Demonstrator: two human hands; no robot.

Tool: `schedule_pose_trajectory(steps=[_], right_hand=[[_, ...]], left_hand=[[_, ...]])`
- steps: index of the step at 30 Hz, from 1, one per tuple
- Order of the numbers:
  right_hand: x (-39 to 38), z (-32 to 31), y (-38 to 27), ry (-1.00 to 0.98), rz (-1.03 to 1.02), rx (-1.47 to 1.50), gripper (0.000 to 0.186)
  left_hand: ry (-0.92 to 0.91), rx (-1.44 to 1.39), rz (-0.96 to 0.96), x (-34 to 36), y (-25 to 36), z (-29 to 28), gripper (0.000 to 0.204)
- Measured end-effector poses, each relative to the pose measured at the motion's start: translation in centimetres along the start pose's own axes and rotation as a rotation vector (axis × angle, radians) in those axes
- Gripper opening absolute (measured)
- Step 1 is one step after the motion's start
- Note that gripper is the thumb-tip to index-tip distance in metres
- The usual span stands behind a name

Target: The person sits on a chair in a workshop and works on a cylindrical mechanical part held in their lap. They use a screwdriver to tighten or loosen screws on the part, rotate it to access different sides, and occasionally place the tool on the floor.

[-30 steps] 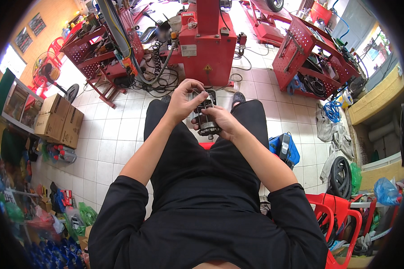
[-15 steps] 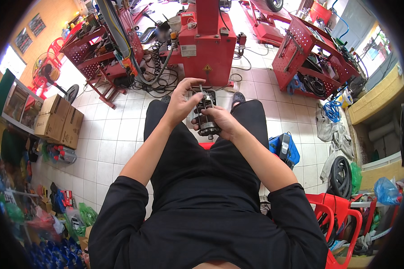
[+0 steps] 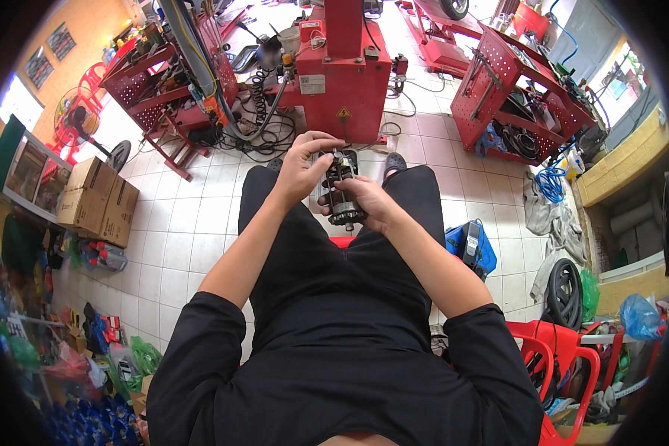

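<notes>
A: Little has moved since a second ago; the left hand (image 3: 302, 167) has shifted its fingers slightly at the top of the dark metal rotor part (image 3: 340, 191), which stays over the lap.

B: And the right hand (image 3: 372, 204)?

A: It stays closed around the lower toothed end, cradling it. I'd keep that grip firm, so the left fingertips, pinched on the upper end, can work without it tilting.
</notes>
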State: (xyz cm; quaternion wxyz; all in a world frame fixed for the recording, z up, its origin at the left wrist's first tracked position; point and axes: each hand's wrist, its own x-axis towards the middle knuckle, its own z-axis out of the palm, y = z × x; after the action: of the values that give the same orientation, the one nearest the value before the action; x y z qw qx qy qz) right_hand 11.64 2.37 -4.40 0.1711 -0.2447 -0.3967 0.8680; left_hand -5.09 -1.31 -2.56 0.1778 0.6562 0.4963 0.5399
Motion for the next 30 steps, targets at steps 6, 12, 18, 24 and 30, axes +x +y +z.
schedule_pose_trajectory(steps=[6,12,18,24,30], right_hand=[[0.0,0.1,-0.1,0.016,0.005,0.01,0.018],[0.3,-0.5,0.2,-0.011,-0.013,-0.008,0.018],[0.1,0.0,0.0,0.03,-0.008,0.022,0.018],[-0.1,0.2,-0.3,0.015,-0.012,0.009,0.019],[-0.1,0.1,-0.3,0.047,-0.01,0.028,0.018]], left_hand=[[0.02,0.083,-0.004,0.0,0.2,0.0,0.021],[0.046,-0.036,-0.072,0.0,0.7,0.4,0.021],[0.019,-0.011,-0.048,0.0,0.0,0.3,0.021],[0.042,0.111,-0.011,-0.1,0.9,0.5,0.017],[0.011,0.189,0.05,-0.1,0.6,0.7,0.018]])
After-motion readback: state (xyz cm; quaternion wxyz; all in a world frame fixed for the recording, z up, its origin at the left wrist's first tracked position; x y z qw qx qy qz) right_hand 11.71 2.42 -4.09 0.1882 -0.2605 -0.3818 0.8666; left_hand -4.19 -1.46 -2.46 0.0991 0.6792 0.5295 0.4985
